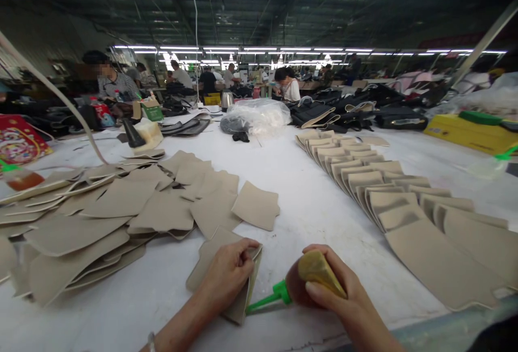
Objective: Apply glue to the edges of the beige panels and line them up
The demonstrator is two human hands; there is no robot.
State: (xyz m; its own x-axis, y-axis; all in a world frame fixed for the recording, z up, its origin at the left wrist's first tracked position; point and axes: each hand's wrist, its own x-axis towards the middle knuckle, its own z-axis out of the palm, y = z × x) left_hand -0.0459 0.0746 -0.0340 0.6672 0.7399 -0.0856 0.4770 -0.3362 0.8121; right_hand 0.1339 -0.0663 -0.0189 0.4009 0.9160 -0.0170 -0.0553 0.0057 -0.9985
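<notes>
Head view, near centre: left hand [229,276], fingers together and curled, pins a folded beige cut piece [247,295] to the white table [307,201], likely to steady it; right hand [338,295], fingers closed round a glue bottle [313,273], green nozzle [267,300] at the piece's edge; fanned pieces [364,179] lie right
</notes>
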